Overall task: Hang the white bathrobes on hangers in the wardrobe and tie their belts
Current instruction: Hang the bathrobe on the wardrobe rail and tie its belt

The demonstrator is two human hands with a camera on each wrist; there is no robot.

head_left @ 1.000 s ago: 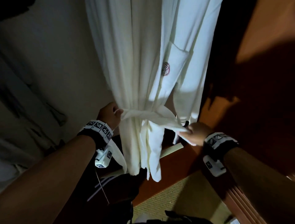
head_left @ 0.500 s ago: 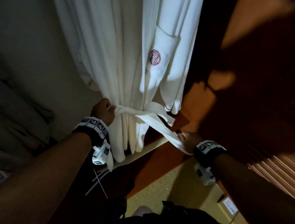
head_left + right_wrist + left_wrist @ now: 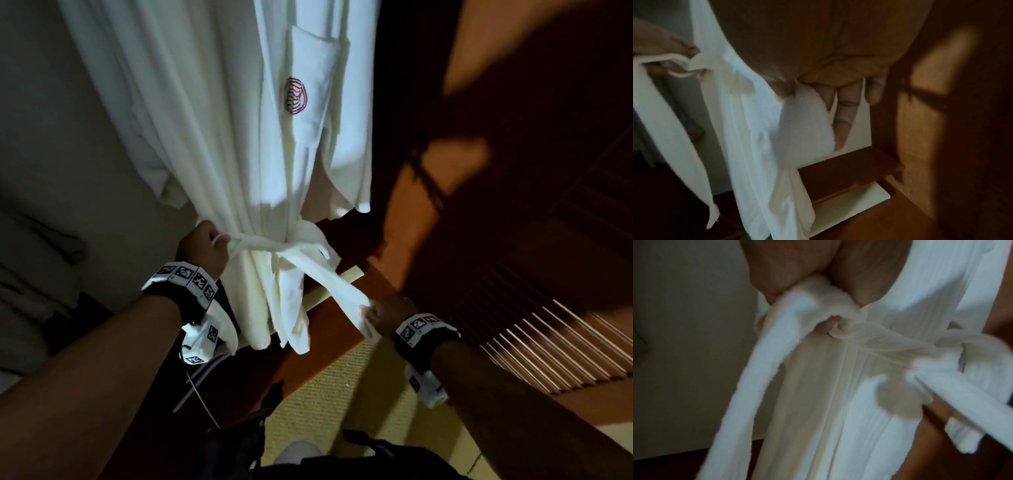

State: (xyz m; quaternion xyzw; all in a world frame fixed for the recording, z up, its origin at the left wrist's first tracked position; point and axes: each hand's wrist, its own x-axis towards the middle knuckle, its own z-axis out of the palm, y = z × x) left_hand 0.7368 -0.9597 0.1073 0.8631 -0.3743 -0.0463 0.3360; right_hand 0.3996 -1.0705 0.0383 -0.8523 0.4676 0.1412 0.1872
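Pulling the two ends of the white belt (image 3: pixel 270 245) apart, we are cinching a knot (image 3: pixel 301 240) at the waist of the white bathrobe (image 3: pixel 219 113), which is hanging inside the wardrobe with its hanger out of view. We are judging that an uneven tug could drag the robe sideways or let the soft end slip free. To the left of the knot, our left hand (image 3: pixel 202 245) is fisting one end; below and right of it, our right hand (image 3: pixel 385 313) is pinching the other end, its remaining fingers (image 3: pixel 842 116) hanging straight.

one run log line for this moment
step: tightening belt knot | left hand: grips one end | right hand: pinches other end | bathrobe: hanging
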